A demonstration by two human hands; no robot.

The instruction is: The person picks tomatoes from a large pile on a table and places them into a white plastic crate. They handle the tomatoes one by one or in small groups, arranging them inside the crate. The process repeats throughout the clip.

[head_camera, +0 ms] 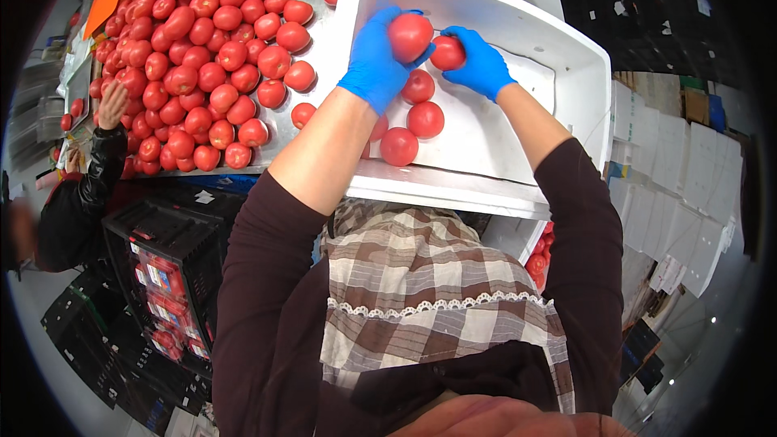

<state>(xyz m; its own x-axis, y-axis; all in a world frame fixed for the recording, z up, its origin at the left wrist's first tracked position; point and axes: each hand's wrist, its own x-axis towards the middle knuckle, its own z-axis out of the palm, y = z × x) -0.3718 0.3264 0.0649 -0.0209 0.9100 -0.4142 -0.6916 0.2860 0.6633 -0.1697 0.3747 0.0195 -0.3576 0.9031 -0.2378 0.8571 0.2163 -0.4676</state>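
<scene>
Both hands wear blue gloves and are inside a white foam box [583,73]. My left hand [379,57] grips a large red tomato [410,37], its fingers wrapped around the far and near sides. Just to the right, my right hand [478,62] holds a smaller tomato [448,53] by its right side. Below them several tomatoes [425,120] lie on the box's floor, towards its left end. My left forearm partly hides the tomatoes nearest the box's left wall.
Left of the box, a big heap of tomatoes [197,57] covers a metal table [325,82]. A co-worker's bare hand [113,104] is at the heap's left edge. Black crates [176,224] with packed tomatoes stand below the table. White foam boxes [668,152] are stacked at the right.
</scene>
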